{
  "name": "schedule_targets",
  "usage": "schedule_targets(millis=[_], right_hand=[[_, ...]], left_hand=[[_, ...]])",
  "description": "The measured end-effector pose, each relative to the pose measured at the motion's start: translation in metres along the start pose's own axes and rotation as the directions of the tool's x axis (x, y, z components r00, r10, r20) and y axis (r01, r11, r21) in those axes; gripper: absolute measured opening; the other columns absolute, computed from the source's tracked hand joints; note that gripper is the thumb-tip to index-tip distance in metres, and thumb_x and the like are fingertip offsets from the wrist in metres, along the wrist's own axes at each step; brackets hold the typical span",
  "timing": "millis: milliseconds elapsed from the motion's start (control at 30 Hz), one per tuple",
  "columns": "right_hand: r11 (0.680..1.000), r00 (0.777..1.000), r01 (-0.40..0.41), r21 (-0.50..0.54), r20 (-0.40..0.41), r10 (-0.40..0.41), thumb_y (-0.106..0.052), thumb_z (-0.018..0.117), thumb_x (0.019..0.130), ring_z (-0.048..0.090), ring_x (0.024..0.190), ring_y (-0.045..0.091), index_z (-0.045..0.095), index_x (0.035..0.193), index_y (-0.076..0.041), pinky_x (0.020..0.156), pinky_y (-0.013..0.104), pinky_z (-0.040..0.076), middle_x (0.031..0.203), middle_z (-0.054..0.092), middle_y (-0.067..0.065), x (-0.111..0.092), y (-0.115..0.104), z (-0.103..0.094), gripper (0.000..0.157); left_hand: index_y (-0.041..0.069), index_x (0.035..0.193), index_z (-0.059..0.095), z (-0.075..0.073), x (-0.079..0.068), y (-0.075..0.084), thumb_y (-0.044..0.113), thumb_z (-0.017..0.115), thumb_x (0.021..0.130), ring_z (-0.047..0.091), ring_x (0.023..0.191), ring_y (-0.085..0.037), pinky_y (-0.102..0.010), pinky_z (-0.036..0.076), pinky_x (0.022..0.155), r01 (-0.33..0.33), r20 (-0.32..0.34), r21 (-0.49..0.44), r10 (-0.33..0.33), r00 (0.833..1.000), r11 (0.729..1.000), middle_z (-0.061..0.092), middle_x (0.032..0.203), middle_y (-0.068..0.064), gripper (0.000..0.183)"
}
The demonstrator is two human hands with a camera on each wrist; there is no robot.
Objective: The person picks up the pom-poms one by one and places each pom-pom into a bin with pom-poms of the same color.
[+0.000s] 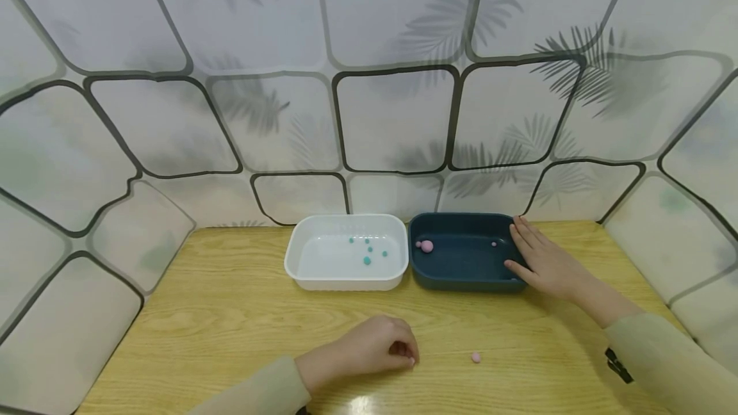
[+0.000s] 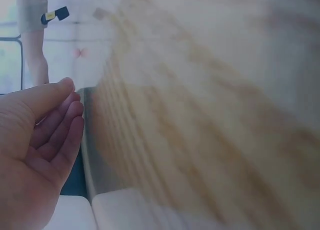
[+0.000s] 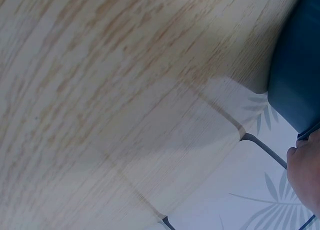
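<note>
My right hand (image 1: pixel 550 268) rests on the right end of the dark blue tray (image 1: pixel 467 285), fingers straight along its rim and thumb over the inner side. In the right wrist view, part of that hand (image 3: pixel 306 172) shows beside the tray's wall (image 3: pixel 295 74). Inside the tray lie a larger pink ball (image 1: pixel 426 246) and two tiny ones. My left hand (image 1: pixel 375 346) hovers low over the table, fingers loosely bent, thumb close to the fingertips; nothing shows between them in the left wrist view (image 2: pixel 45 135). To its right, a pink ball (image 1: pixel 475 357) lies on the table.
A white tray (image 1: pixel 346 284) stands left of the blue one, side by side, with several small teal balls (image 1: pixel 366 261) in it. Both are near the back edge of the wooden table (image 1: pixel 219 312). Patterned cloth (image 1: pixel 392 120) encloses the back and sides.
</note>
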State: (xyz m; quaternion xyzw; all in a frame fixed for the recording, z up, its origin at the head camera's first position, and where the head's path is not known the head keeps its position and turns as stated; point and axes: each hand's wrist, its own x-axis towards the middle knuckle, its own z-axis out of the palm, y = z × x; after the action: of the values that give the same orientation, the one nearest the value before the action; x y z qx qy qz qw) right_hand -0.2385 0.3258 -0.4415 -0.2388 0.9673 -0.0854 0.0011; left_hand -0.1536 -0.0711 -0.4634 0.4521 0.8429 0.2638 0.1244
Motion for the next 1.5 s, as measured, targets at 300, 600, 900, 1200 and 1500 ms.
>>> schedule_targets(millis=[300, 600, 900, 1200, 1500], right_hand=[[1.000, 1.000, -0.007, 0.003, 0.010, 0.007, -0.048, 0.055, 0.109, 0.012, 0.162, 0.051, 0.020, 0.163, 0.015, 0.132, 0.063, 0.019, 0.174, 0.011, 0.035, 0.000, -0.001, -0.002, 0.089], [1.000, 1.000, -0.003, 0.002, 0.005, 0.003, -0.047, 0.055, 0.109, 0.012, 0.163, 0.051, 0.020, 0.163, 0.014, 0.133, 0.062, 0.018, 0.174, 0.011, 0.035, 0.000, -0.001, -0.002, 0.089], [1.000, 1.000, -0.004, -0.001, 0.004, 0.004, -0.047, 0.055, 0.109, 0.012, 0.163, 0.051, 0.020, 0.163, 0.014, 0.133, 0.061, 0.017, 0.174, 0.011, 0.035, 0.001, 0.000, -0.001, 0.088], [1.000, 1.000, -0.003, -0.018, 0.005, 0.003, -0.047, 0.056, 0.109, 0.014, 0.162, 0.052, 0.022, 0.163, 0.015, 0.132, 0.063, 0.021, 0.173, 0.012, 0.035, 0.001, 0.001, 0.000, 0.089], [1.000, 1.000, -0.004, -0.009, 0.013, 0.004, -0.047, 0.055, 0.109, 0.013, 0.162, 0.051, 0.021, 0.163, 0.015, 0.133, 0.062, 0.019, 0.174, 0.011, 0.035, 0.001, -0.001, -0.001, 0.089]], left_hand=[[0.013, 0.103, 0.081, -0.010, 0.012, 0.000, 0.014, 0.076, 0.100, 0.059, 0.084, 0.009, -0.001, 0.049, 0.079, -0.033, -0.053, 0.008, 0.034, 0.998, 0.999, 0.077, 0.098, 0.004, 0.006], [0.008, 0.104, 0.082, -0.030, 0.028, 0.003, 0.010, 0.077, 0.098, 0.071, 0.088, -0.003, -0.005, 0.054, 0.081, -0.071, -0.163, 0.025, 0.074, 0.984, 0.997, 0.080, 0.100, -0.002, 0.007], [0.005, 0.104, 0.082, -0.053, 0.046, -0.004, 0.009, 0.078, 0.098, 0.071, 0.088, -0.010, -0.016, 0.059, 0.080, -0.015, -0.276, -0.057, -0.001, 0.961, 0.998, 0.080, 0.100, -0.003, 0.009], [0.002, 0.106, 0.082, -0.069, 0.069, -0.022, 0.008, 0.077, 0.098, 0.075, 0.087, -0.020, -0.016, 0.059, 0.078, 0.045, -0.368, -0.164, -0.103, 0.924, 0.985, 0.081, 0.098, -0.009, 0.011], [0.003, 0.107, 0.082, -0.077, 0.089, -0.027, 0.010, 0.078, 0.098, 0.077, 0.092, -0.024, -0.017, 0.059, 0.076, 0.153, -0.412, -0.314, -0.280, 0.867, 0.937, 0.081, 0.104, -0.012, 0.013]])
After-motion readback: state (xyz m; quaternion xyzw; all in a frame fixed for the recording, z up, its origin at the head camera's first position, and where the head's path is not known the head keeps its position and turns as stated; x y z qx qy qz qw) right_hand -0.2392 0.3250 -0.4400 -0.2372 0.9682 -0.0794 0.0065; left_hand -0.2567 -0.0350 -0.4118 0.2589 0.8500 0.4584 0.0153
